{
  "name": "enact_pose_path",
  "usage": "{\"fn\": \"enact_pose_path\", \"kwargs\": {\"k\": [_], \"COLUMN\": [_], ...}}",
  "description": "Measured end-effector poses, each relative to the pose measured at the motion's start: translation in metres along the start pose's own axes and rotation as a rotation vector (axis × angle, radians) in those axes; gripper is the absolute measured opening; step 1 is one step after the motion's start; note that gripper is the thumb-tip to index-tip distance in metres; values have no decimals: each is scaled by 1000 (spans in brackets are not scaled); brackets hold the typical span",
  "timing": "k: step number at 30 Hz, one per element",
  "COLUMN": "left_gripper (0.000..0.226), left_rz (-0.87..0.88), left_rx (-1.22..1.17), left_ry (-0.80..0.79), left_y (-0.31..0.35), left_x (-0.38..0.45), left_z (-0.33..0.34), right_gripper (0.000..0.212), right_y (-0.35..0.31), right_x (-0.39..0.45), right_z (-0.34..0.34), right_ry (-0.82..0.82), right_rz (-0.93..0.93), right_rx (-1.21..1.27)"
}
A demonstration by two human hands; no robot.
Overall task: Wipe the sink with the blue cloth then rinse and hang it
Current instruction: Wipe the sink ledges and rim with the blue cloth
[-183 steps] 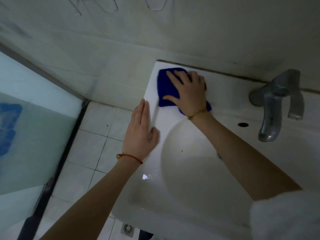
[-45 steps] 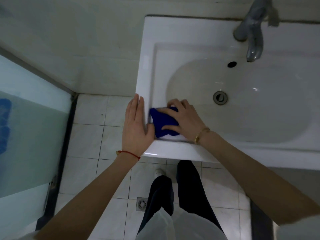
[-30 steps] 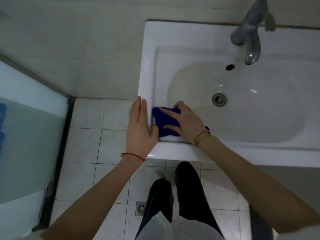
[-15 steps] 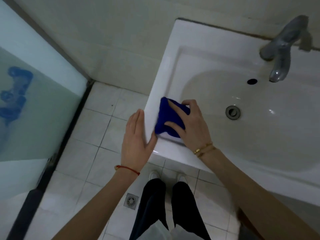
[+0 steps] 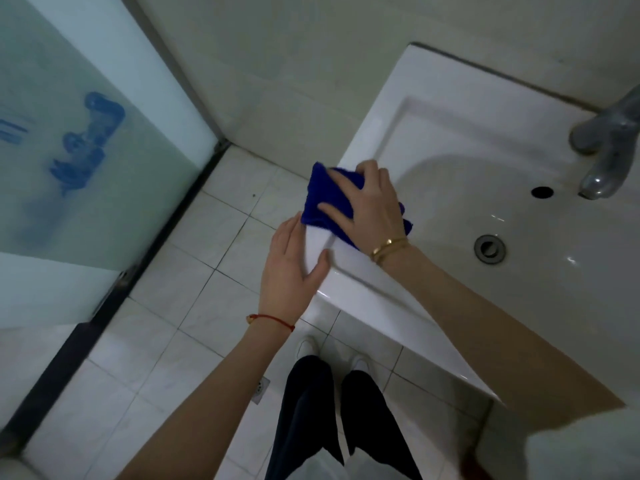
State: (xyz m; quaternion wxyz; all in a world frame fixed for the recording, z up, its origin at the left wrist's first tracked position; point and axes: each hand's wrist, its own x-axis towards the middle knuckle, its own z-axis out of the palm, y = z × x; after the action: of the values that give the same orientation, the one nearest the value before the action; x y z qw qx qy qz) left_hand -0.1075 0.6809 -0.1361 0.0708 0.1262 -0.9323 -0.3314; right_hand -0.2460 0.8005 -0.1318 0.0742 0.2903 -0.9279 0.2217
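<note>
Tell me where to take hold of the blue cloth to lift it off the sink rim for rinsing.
Judging by its pose, pinch the blue cloth at its outer edge, which overhangs the sink rim's left side toward the floor. Come from the left, fingers under and thumb on top; that free edge looks easiest to reach. The right hand presses the rest flat.

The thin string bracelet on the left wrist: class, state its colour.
Red; the thin string bracelet on the left wrist shows clearly in the head view.

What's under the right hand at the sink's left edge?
The right hand presses flat on a folded dark blue cloth, which lies on the left rim of the white ceramic sink. The rim surface beneath the cloth is covered, so its state cannot be seen.
</note>
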Motion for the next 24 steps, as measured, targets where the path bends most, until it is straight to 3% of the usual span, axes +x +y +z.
{"fn": "enact_pose_path", "kwargs": {"k": [3,8,10,13,17,21,24], "left_gripper": [65,69,69,68,63,59,53], "left_rz": [-8,-23,-11,37,134,232,333], "left_rx": [12,36,56,89,150,194,203], "left_ry": [-14,-27,-45,-102,-184,-198,-232], "left_y": [0,3,3,1,-9,-10,-9], "left_x": [0,-1,1,2,1,3,7], "left_z": [-1,-5,-7,-13,-25,-34,-33], "right_gripper": [59,61,61,62,61,60,71], "right_y": [9,46,48,40,21,4,-9], "right_x": [-5,66,74,44,-19,-76,-106], "right_z": [-1,-2,-3,-12,-38,-65,-68], "right_ry": [-28,-15,-48,-106,-321,-504,-462], "right_rz": [-137,194,215,135,121,178,203], "right_rx": [13,-83,-116,-6,224,218,138]}}
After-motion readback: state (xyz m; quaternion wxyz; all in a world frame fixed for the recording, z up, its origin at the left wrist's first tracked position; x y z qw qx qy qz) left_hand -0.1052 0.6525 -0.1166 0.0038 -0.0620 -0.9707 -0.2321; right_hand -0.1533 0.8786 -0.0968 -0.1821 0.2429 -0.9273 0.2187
